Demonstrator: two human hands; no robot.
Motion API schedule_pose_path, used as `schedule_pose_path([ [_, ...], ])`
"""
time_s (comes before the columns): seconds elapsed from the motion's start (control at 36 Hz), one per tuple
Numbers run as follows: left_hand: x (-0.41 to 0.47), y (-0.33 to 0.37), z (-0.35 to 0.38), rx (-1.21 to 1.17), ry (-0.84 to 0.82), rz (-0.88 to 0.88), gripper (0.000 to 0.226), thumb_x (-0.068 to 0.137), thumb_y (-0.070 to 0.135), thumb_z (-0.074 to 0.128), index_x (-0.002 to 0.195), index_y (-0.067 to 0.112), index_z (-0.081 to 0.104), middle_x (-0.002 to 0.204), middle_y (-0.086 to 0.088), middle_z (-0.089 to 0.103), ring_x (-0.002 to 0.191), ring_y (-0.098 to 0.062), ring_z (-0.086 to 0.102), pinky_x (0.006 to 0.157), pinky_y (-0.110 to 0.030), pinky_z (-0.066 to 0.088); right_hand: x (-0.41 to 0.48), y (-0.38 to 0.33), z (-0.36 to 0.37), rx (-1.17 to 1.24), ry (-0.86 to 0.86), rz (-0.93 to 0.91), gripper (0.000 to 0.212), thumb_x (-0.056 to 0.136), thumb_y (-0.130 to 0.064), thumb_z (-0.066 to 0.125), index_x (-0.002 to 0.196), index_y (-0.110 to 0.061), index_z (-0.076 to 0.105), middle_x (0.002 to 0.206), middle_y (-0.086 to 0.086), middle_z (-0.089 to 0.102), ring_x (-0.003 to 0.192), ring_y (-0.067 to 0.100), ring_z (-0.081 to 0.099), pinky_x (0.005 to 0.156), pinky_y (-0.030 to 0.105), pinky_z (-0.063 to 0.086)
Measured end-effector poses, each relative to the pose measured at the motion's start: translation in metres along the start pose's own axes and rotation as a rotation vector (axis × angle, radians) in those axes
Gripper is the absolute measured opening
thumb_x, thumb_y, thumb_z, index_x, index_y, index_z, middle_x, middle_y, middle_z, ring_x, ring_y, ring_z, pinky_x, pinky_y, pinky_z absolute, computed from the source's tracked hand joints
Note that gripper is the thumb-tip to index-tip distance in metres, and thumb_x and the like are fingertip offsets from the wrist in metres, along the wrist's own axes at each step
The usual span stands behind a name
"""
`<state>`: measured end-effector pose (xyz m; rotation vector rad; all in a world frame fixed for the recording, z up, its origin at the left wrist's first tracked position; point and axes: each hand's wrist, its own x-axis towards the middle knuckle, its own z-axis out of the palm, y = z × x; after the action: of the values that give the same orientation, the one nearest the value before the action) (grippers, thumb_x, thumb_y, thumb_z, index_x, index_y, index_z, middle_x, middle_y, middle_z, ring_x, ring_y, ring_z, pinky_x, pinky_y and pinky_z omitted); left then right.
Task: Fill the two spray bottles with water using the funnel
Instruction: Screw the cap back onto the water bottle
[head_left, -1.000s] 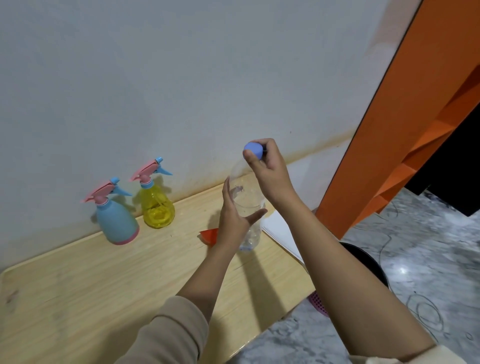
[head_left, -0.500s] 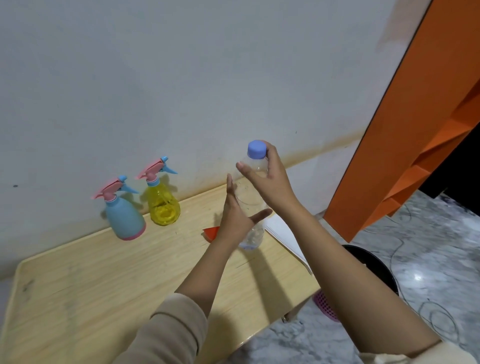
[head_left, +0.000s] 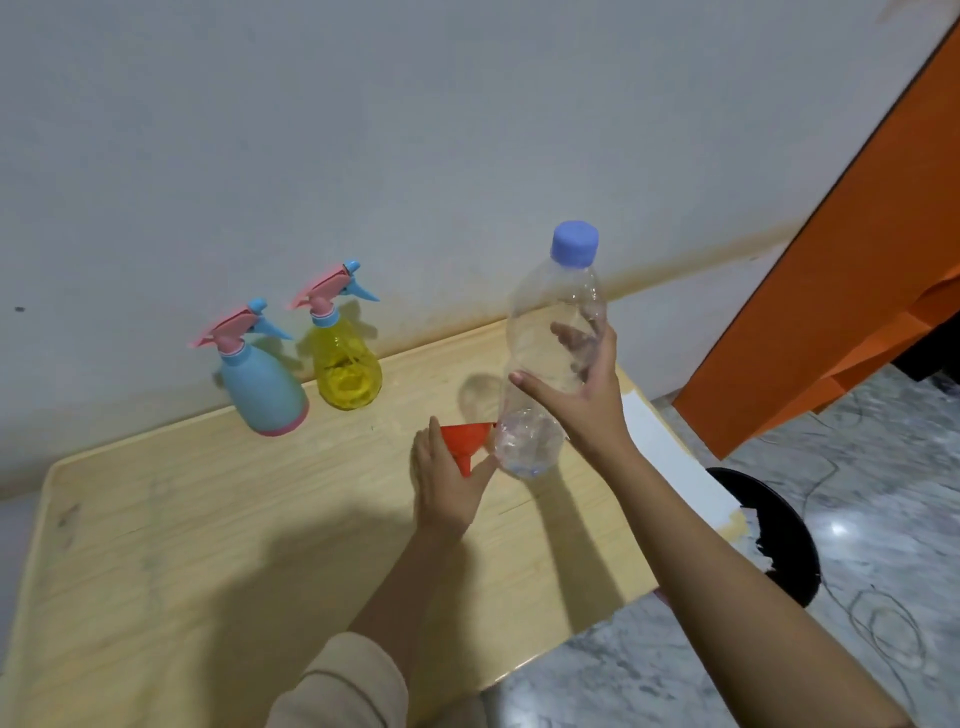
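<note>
Two spray bottles sit at the back of the wooden counter (head_left: 182, 545) by the wall, blue spray bottle (head_left: 262, 387) just left of the yellow spray bottle (head_left: 347, 371), nothing blocking them. Right hand (head_left: 584, 395) grips a clear water bottle (head_left: 550, 364), purple cap (head_left: 574, 244) on. Left hand (head_left: 447, 483) pinches the red funnel (head_left: 465, 439), right beside the bottle's base.
</note>
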<state>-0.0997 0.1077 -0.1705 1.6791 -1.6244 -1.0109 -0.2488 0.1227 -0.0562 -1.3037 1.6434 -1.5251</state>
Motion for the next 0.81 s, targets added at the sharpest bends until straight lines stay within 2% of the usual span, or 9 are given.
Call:
schedule_pose_path([
  [0.11, 0.016, 0.0, 0.01, -0.011, 0.066, -0.031, 0.094, 0.075, 0.04, 0.075, 0.145, 0.002, 0.026, 0.144, -0.021, 0.034, 0.136, -0.035, 0.031, 0.113, -0.047, 0.027, 0.015, 0.004, 0.007, 0.014, 0.057, 0.01, 0.096, 0.061, -0.034, 0.084, 0.139, -0.023, 0.028, 0.12, -0.005, 0.057, 0.115, 0.0, 0.054, 0.096, 0.022, 0.04],
  [0.25, 0.029, -0.002, 0.015, -0.029, 0.117, -0.042, 0.093, 0.071, 0.047, 0.074, 0.139, -0.003, 0.035, 0.134, -0.023, 0.047, 0.125, -0.036, 0.043, 0.106, -0.048, 0.037, 0.032, 0.011, 0.013, 0.007, 0.1, 0.03, 0.097, 0.06, -0.039, 0.084, 0.139, -0.026, 0.029, 0.131, -0.001, 0.053, 0.115, 0.004, 0.055, 0.092, 0.025, 0.042],
  [0.33, 0.036, -0.001, 0.016, -0.078, 0.109, -0.05, 0.088, 0.072, 0.041, 0.077, 0.139, -0.001, 0.036, 0.134, -0.02, 0.048, 0.123, -0.033, 0.045, 0.104, -0.04, 0.039, 0.043, 0.015, 0.014, 0.017, 0.121, 0.047, 0.095, 0.059, -0.037, 0.085, 0.136, -0.026, 0.031, 0.127, -0.002, 0.056, 0.114, 0.007, 0.056, 0.093, 0.031, 0.043],
  [0.44, 0.049, 0.006, 0.015, -0.141, 0.124, -0.093, 0.084, 0.073, 0.033, 0.079, 0.141, 0.012, 0.034, 0.136, -0.011, 0.043, 0.124, -0.025, 0.044, 0.1, -0.03, 0.038, 0.063, 0.015, 0.011, 0.027, 0.107, 0.047, 0.092, 0.059, -0.034, 0.085, 0.134, -0.025, 0.033, 0.123, -0.005, 0.059, 0.111, 0.008, 0.058, 0.095, 0.035, 0.044],
  [0.53, 0.06, 0.012, 0.005, -0.181, 0.114, -0.051, 0.085, 0.075, 0.03, 0.078, 0.144, 0.019, 0.029, 0.135, -0.008, 0.04, 0.122, -0.021, 0.042, 0.093, -0.025, 0.037, 0.084, 0.015, 0.009, 0.046, 0.078, 0.024, 0.093, 0.059, -0.032, 0.085, 0.136, -0.023, 0.033, 0.124, -0.003, 0.058, 0.112, 0.009, 0.058, 0.093, 0.031, 0.043],
  [0.61, 0.079, 0.018, -0.007, -0.137, 0.089, -0.007, 0.09, 0.078, 0.03, 0.075, 0.148, 0.024, 0.019, 0.136, -0.009, 0.036, 0.124, -0.021, 0.039, 0.097, -0.029, 0.039, 0.111, 0.015, 0.008, 0.061, 0.04, -0.009, 0.094, 0.06, -0.03, 0.084, 0.137, -0.022, 0.032, 0.124, -0.002, 0.057, 0.113, 0.01, 0.057, 0.09, 0.018, 0.041],
  [0.69, 0.1, 0.026, -0.016, 0.006, 0.006, -0.021, 0.095, 0.081, 0.034, 0.071, 0.151, 0.023, 0.007, 0.138, -0.013, 0.033, 0.125, -0.026, 0.039, 0.098, -0.033, 0.039, 0.136, 0.018, 0.009, 0.055, -0.022, -0.051, 0.095, 0.061, -0.028, 0.085, 0.138, -0.019, 0.031, 0.124, 0.001, 0.055, 0.113, 0.012, 0.055, 0.083, 0.002, 0.037],
  [0.81, 0.126, 0.041, -0.024, 0.272, -0.125, -0.03, 0.096, 0.085, 0.034, 0.068, 0.151, 0.026, -0.001, 0.142, -0.012, 0.031, 0.127, -0.027, 0.041, 0.1, -0.034, 0.039, 0.162, 0.025, 0.012, 0.035, -0.096, -0.093, 0.094, 0.063, -0.02, 0.087, 0.138, -0.016, 0.03, 0.122, -0.001, 0.051, 0.113, 0.014, 0.053, 0.082, -0.001, 0.034],
])
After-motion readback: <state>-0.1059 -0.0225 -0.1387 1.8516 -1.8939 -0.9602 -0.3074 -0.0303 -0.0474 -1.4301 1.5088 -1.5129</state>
